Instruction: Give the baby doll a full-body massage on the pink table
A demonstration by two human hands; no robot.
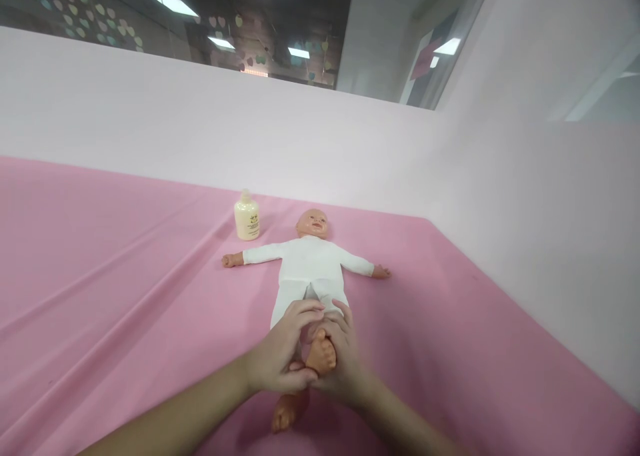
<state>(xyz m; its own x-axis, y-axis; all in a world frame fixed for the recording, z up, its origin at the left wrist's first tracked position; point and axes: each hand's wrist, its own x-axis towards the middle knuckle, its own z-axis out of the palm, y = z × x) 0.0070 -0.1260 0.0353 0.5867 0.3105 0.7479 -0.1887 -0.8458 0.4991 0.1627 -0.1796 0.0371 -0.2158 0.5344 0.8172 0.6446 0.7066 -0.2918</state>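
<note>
A baby doll (311, 261) in a white outfit lies on its back, arms spread wide and its head toward the wall. One of its feet (321, 353) is raised, sole end toward me, between my two hands. My left hand (284, 349) curls around this leg from the left, its thumb by the heel. From the right, my right hand (345, 356) wraps the same foot and ankle, fingers over the top. The doll's other foot (285, 413) rests lower down on the pink cover, under my left wrist. Part of the legs is hidden behind my hands.
A cream-coloured pump-type bottle (247, 217) stands on the pink cover (125, 256), left of the doll's head. Behind the cover rises a white wall (200, 123) with a window above it. Another white wall (550, 229) bounds the right side. Folds run across the cover at left.
</note>
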